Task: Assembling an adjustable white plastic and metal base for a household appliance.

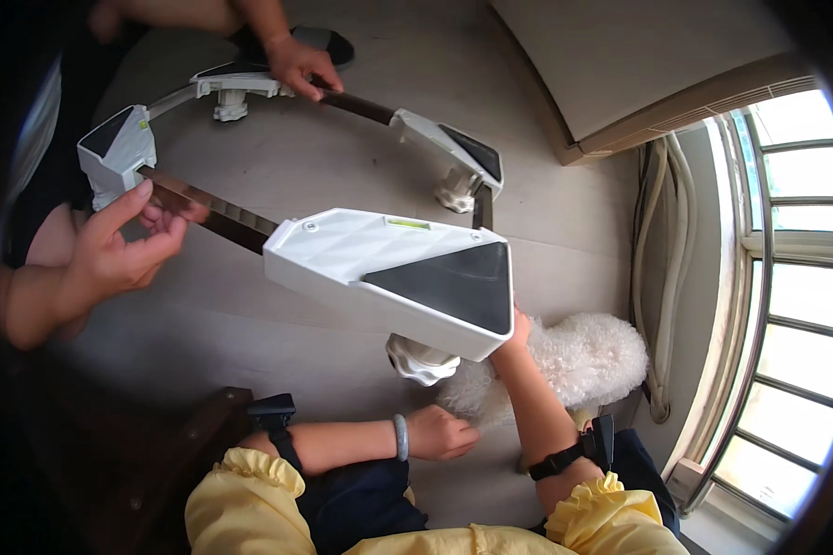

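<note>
A: Saw the frame (296,245) where?

B: Ahead of the lap, raised above the floor (333,185) at the near corner (361,254). Couldn't tell whether the far side touched down.

A: Held how?

B: Spotted the right hand (520,330) against that corner's right edge, mostly hidden; couldn't tell how tightly closed. Found the left hand (442,433) curled, off the frame, near the dog (597,356); couldn't see into the palm. Noticed a co-worker's far hand (298,69) on the far bar (361,105), near hand (120,245) at the left bar (241,227).

A: Expected what handling?

B: Guessed fairly light but awkwardly wide, stiff at the corners, perhaps slick along the bars. Suspected some slide there. Would have gripped under opposite corners, not by the feet (423,363).

A: Looked like what?

B: Showed white corners, dark panels (449,282), brownish bars, ribbed white feet and a green level (407,223).
</note>
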A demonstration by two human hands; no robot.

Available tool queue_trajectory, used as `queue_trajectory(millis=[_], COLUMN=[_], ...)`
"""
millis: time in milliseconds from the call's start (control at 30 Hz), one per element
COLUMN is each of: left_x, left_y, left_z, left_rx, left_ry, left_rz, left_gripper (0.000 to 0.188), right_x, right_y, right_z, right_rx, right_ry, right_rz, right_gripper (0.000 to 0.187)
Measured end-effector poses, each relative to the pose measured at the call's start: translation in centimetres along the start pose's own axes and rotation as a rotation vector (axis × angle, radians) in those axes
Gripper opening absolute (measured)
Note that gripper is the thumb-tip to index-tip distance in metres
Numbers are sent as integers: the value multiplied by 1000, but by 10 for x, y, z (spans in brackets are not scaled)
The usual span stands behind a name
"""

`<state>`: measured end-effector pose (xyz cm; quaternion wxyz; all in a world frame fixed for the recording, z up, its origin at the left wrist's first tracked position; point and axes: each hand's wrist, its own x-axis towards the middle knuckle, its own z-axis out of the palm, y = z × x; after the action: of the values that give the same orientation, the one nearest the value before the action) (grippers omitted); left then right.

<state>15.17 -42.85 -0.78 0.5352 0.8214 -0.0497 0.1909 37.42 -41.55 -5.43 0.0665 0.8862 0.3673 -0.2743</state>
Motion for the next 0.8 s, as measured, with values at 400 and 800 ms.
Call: queue_trajectory(millis=[400, 800], left_x=[-2, -1], left_y=[-4, -1], left_z=[12, 15], left_rx=[15, 23], left_ry=[-13, -9], left_rz=[29, -1], left_gripper=[17, 19], right_x=[-4, -9], right_y=[-4, -4], right_z=[-3, -8], right_rx=[-184, -241], right_ry=[5, 19], right_rz=[-39, -32], right_gripper=[52, 55])
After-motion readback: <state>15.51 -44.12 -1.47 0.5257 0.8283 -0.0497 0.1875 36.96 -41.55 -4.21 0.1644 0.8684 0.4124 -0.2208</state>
